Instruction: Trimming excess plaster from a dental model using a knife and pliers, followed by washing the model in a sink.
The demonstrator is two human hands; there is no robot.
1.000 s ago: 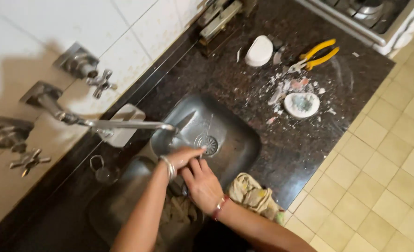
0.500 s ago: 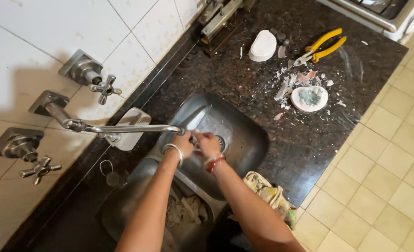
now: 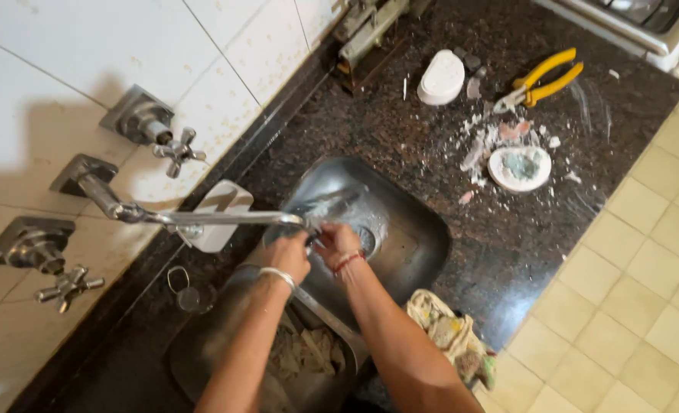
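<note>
Hands meet under spout (image 3: 309, 220) tip, over steel sink (image 3: 408, 237). Left hand (image 3: 287, 256) and right hand (image 3: 338, 243) curled together; grip contents too small to tell. Judgement: keep fingers in stream, low over basin. Pliers (image 3: 542, 79) well beyond sink on bench (image 3: 431, 145).

Brushed steel sink (image 3: 416, 252), glossy speckled granite counter (image 3: 385, 130), shiny metal faucet (image 3: 201, 218), glazed white tiles (image 3: 87, 46).
</note>
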